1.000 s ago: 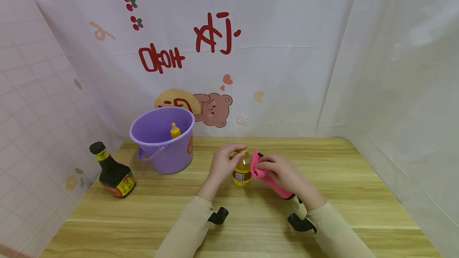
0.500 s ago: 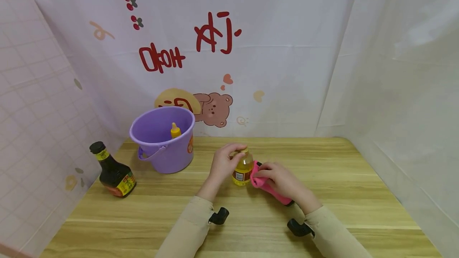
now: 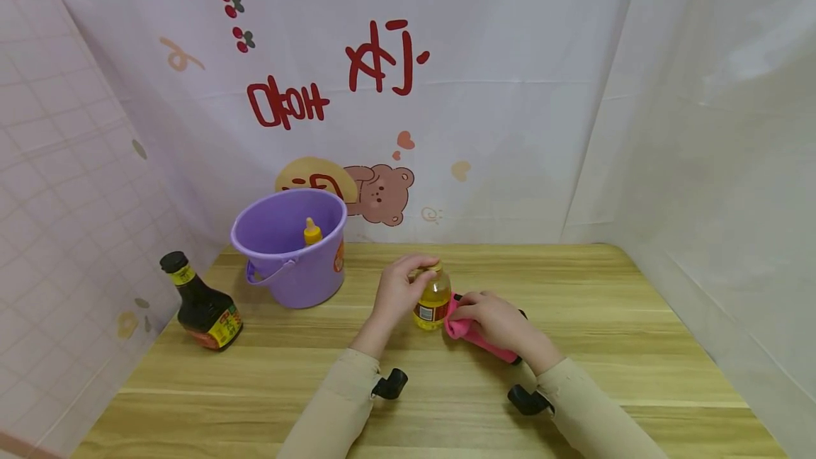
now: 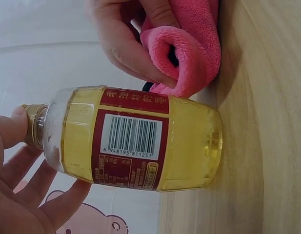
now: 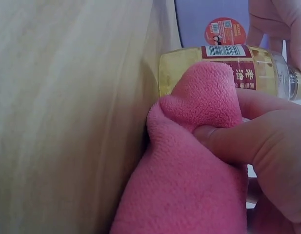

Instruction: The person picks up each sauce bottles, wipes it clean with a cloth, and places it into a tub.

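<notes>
A clear bottle of yellow cooking oil point(image 3: 432, 303) with a dark red label stands upright on the table. My left hand point(image 3: 400, 290) pinches its golden cap point(image 4: 35, 126) between thumb and fingers, as the left wrist view shows. To the right of the bottle, my right hand point(image 3: 494, 317) grips a folded pink cloth point(image 5: 189, 161) with dark edging. The cloth's rolled end lies against the side of the bottle in the left wrist view, and its lower part hangs down to the tabletop.
A purple bucket point(image 3: 290, 282) stands at the back left, with a yellow-capped bottle point(image 3: 312, 233) inside. Further left is a dark sauce bottle point(image 3: 207, 310) with a black cap. A printed curtain point(image 3: 510, 126) hangs behind the wooden table point(image 3: 605, 331).
My right hand has moved the pink cloth down along the bottle's side, from near its shoulder to lower on the label. The left hand and the oil bottle have stayed in place.
</notes>
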Demonstrator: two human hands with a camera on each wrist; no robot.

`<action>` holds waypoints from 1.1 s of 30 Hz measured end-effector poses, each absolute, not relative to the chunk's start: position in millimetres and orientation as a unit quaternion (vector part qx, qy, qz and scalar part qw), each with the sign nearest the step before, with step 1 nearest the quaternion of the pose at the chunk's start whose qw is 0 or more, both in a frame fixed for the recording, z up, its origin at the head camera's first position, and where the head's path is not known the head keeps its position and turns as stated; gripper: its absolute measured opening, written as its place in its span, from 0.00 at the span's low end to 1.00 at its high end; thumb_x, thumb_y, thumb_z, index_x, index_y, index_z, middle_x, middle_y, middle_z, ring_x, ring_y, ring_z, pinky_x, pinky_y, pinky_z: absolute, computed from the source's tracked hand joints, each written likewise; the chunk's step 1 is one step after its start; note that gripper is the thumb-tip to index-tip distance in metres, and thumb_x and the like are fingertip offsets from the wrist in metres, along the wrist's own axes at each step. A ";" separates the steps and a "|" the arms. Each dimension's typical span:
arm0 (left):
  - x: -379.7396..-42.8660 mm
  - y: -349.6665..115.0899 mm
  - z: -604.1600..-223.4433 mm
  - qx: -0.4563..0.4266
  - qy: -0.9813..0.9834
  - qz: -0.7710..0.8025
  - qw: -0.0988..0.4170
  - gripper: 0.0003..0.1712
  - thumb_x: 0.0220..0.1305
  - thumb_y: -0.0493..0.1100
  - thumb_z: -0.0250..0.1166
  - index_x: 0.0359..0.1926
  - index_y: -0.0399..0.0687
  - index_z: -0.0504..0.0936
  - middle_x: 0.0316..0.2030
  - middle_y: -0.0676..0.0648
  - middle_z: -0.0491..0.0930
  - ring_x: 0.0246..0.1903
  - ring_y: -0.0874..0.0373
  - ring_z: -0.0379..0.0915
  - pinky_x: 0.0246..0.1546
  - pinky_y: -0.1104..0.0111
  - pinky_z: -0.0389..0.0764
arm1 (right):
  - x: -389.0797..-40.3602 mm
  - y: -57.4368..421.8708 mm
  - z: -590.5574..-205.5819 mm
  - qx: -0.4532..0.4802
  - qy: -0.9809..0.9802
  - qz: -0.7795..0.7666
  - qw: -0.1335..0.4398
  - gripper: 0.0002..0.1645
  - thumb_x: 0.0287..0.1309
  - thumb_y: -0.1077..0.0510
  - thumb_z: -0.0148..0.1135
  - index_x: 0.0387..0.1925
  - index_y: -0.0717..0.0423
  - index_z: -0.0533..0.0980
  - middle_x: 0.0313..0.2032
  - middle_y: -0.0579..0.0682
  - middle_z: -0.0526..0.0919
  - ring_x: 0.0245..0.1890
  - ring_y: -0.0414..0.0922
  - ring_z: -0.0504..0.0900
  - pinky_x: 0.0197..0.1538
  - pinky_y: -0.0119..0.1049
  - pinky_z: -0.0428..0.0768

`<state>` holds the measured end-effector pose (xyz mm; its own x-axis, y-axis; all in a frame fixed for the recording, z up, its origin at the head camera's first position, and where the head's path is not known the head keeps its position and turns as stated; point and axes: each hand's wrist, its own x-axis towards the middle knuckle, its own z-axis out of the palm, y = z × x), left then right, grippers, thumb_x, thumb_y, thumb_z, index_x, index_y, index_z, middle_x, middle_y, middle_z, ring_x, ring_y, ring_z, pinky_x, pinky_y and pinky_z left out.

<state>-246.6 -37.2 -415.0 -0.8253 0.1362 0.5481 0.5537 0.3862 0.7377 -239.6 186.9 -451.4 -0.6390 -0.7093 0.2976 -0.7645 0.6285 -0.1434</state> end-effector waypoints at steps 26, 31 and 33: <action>-245.5 -35.8 -415.9 -0.212 -0.808 -0.502 0.223 0.11 0.63 0.36 0.69 0.47 0.48 0.88 0.45 0.50 0.85 0.45 0.57 0.80 0.39 0.64 0.84 | -244.5 181.5 -381.3 0.450 -0.835 0.201 0.243 0.22 0.51 0.73 0.71 0.47 0.53 0.84 0.47 0.59 0.79 0.47 0.55 0.79 0.48 0.48 0.81; -245.6 -35.9 -415.9 -0.209 -0.809 -0.503 0.221 0.11 0.63 0.37 0.69 0.47 0.48 0.88 0.45 0.50 0.85 0.45 0.57 0.80 0.40 0.63 0.84 | -243.2 178.4 -385.3 0.442 -0.839 0.209 0.238 0.22 0.52 0.72 0.71 0.47 0.51 0.85 0.47 0.57 0.79 0.47 0.54 0.79 0.49 0.48 0.81; -245.9 -36.3 -416.3 -0.208 -0.808 -0.505 0.220 0.11 0.63 0.37 0.69 0.47 0.48 0.88 0.45 0.50 0.85 0.45 0.57 0.80 0.40 0.62 0.83 | -242.4 177.4 -386.3 0.438 -0.843 0.209 0.234 0.21 0.53 0.70 0.71 0.48 0.50 0.84 0.48 0.57 0.79 0.47 0.53 0.79 0.49 0.48 0.81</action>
